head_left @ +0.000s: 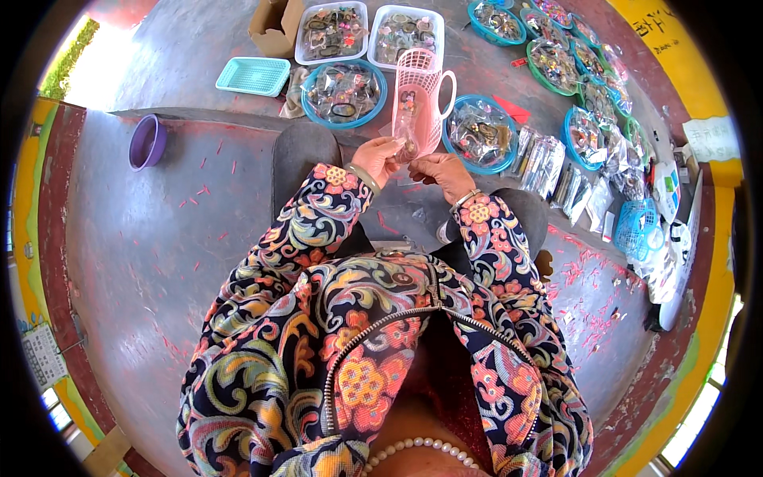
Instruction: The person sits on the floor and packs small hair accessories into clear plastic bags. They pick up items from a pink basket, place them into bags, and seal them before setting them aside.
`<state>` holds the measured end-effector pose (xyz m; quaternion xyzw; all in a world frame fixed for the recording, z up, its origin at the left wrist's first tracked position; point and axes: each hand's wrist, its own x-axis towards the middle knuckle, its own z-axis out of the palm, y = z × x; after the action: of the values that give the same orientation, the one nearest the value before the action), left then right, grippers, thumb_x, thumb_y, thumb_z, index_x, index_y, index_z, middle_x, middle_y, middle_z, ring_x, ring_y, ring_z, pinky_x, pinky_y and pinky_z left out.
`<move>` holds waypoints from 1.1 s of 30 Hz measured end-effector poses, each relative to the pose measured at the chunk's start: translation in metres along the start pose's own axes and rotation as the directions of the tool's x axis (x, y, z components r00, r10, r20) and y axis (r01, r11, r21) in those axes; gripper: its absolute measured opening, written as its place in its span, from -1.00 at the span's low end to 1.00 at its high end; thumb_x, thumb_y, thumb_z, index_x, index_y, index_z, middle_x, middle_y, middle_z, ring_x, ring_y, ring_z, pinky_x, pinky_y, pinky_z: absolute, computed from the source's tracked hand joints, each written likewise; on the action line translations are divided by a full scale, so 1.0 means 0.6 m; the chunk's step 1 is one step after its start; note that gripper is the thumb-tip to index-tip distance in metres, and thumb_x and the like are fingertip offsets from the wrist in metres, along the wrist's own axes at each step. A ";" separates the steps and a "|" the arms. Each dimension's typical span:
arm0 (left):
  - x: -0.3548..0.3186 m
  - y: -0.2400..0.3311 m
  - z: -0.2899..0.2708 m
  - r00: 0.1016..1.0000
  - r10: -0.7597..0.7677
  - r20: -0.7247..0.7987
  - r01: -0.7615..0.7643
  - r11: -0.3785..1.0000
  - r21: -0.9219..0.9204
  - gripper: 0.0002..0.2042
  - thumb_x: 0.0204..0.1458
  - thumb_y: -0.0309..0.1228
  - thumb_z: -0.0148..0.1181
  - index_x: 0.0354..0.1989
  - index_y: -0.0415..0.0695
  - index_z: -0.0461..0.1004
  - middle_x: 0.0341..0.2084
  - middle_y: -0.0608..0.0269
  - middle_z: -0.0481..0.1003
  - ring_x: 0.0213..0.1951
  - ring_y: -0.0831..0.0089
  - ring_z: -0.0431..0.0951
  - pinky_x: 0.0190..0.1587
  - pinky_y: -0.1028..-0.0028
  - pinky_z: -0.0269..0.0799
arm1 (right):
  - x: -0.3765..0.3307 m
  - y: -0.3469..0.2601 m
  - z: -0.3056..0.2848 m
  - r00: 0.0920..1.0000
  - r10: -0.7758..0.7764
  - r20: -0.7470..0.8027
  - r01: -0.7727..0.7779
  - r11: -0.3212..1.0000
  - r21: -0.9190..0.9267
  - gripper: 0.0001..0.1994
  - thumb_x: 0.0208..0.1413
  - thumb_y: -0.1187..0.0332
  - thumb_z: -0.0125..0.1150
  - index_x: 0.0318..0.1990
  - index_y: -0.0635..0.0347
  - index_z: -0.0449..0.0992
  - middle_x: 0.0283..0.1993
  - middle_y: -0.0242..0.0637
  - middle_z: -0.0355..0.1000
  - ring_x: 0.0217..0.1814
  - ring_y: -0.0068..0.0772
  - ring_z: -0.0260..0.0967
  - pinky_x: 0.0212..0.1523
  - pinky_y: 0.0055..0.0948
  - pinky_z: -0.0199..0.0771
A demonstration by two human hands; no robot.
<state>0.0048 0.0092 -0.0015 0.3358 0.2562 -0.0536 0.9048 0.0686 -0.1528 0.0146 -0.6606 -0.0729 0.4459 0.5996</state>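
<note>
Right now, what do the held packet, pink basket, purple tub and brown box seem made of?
Held packet: clear, probably plastic film, being thin and see-through.
Pink basket: likely smooth molded plastic, given its regular grid.
Purple tub: probably plastic, its surface softly shiny.
Brown box: apparently matte cardboard, by its dull tan sides.

Grey floor (143,294), scuffed and shiny, small red scraps (234,167) strewn about, thicker to the right; a low step (199,119) crosses it toward the far side. Yellow walls (725,262) above a dark red band (60,238), gridded sheet (44,355) on the left one. Daylight glares at an upper-left opening (99,71), greenery (63,63) beside it; bright window (703,417) lower right.
</note>
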 end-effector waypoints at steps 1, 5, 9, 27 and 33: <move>0.003 -0.002 -0.003 1.000 0.004 -0.024 -0.004 1.000 0.009 -0.90 -0.08 -0.41 0.15 -0.40 -0.12 0.43 -0.65 0.45 0.36 -0.66 0.68 0.32 -0.63 0.73 0.26 | 0.000 0.000 0.000 1.000 0.017 0.006 -0.017 1.000 -0.005 -0.80 -0.08 0.27 0.18 -0.40 0.24 0.51 -0.47 -0.35 0.45 -0.45 -0.58 0.36 -0.40 -0.62 0.27; 0.000 -0.008 -0.001 0.994 0.051 -0.092 -0.044 0.996 0.075 -0.89 -0.09 -0.41 0.15 -0.41 -0.14 0.43 -0.63 0.43 0.40 -0.68 0.67 0.29 -0.62 0.70 0.22 | 0.002 0.001 -0.002 0.996 0.078 0.036 -0.077 0.996 -0.036 -0.79 -0.08 0.26 0.18 -0.38 0.22 0.51 -0.46 -0.37 0.45 -0.44 -0.60 0.35 -0.42 -0.64 0.25; 0.006 -0.010 -0.012 0.997 0.007 -0.072 0.007 0.980 0.201 -0.89 -0.09 -0.40 0.15 -0.40 -0.14 0.44 -0.59 0.40 0.43 -0.67 0.66 0.29 -0.63 0.69 0.17 | 0.000 0.002 -0.006 0.997 0.079 0.007 -0.078 0.991 -0.105 -0.79 -0.09 0.25 0.18 -0.36 0.20 0.50 -0.47 -0.42 0.43 -0.44 -0.64 0.32 -0.44 -0.68 0.20; 0.004 -0.002 -0.004 0.995 0.055 -0.087 -0.031 0.967 0.254 -0.86 -0.05 -0.36 0.10 -0.40 -0.17 0.44 -0.58 0.38 0.42 -0.62 0.63 0.38 -0.60 0.68 0.27 | 0.001 -0.005 -0.033 0.997 0.062 -0.042 -0.068 0.987 -0.142 -0.81 -0.06 0.28 0.13 -0.37 0.21 0.49 -0.53 -0.39 0.43 -0.54 -0.65 0.33 -0.57 -0.70 0.21; 0.029 0.051 0.049 0.921 0.379 -0.085 -0.174 0.597 0.783 -0.77 -0.15 -0.35 0.14 -0.52 -0.33 0.45 -0.65 0.10 0.45 -0.70 0.44 0.44 -0.69 0.47 0.33 | -0.016 -0.020 -0.041 0.994 -0.014 -0.111 -0.008 0.980 -0.199 -0.78 -0.06 0.26 0.07 -0.37 0.24 0.49 -0.54 -0.35 0.44 -0.54 -0.63 0.36 -0.57 -0.67 0.23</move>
<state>0.0407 0.0154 0.0265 0.7244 0.2622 0.0271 0.6370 0.0848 -0.1733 0.0271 -0.7411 -0.0843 0.3976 0.5344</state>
